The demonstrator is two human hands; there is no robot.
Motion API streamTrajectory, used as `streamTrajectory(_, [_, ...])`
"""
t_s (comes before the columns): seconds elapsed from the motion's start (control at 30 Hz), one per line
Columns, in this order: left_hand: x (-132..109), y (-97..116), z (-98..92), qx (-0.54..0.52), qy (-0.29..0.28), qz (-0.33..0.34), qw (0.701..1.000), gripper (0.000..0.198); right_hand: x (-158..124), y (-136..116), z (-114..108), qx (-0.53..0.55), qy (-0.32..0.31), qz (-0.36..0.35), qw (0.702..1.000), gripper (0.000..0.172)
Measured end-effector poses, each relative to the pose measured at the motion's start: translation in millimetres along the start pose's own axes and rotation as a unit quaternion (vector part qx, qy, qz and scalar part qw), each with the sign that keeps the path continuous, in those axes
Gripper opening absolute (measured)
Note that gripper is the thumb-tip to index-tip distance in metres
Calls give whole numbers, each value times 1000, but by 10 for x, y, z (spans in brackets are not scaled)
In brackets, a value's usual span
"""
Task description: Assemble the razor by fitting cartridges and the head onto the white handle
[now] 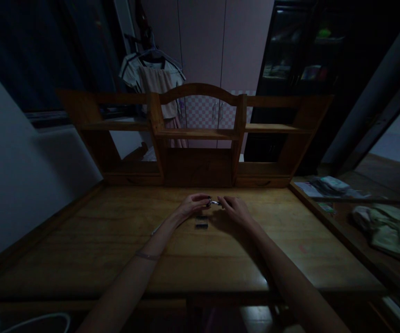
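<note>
Slim shiny metal piece [215,202] between left hand [192,205] and right hand [236,208].
Both pinched closed on opposite ends.

In dim light, the left grip [193,205] and right grip [233,207], both bare hands, hold a small shiny object [215,202] between them over the wooden bench [116,240]; its kind is too small to tell. A small dark-edged item [201,226] lies on the bench, just nearer the viewer. A wooden shelf unit [198,134] stands behind, with hanging clothes [156,78] and pale cupboard doors [201,46] beyond.
</note>
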State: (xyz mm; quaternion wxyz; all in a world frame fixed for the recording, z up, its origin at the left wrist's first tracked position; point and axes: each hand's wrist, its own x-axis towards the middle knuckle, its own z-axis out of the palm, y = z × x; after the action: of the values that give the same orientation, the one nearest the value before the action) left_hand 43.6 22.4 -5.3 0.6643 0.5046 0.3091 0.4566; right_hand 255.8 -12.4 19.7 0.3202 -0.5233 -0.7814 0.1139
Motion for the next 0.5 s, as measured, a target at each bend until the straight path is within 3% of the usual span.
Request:
streamTrajectory(0.17, [21, 12, -14, 26, 15, 13, 999, 40, -12, -12, -17, 28, -34, -30, 999, 44])
streamTrajectory(0.27, [35, 49, -28, 98, 61, 39, 992, 42, 10, 26, 30, 28, -28, -49, 998, 34])
streamTrajectory(0.4, [-77, 184, -54, 288, 111, 103, 945, 41, 56, 142, 106, -3, 21, -18, 1000, 31])
streamTrajectory(0.5, [-289, 292, -92, 392, 52, 106, 912, 42, 73, 215, 102, -10, 71, 11, 997, 33])
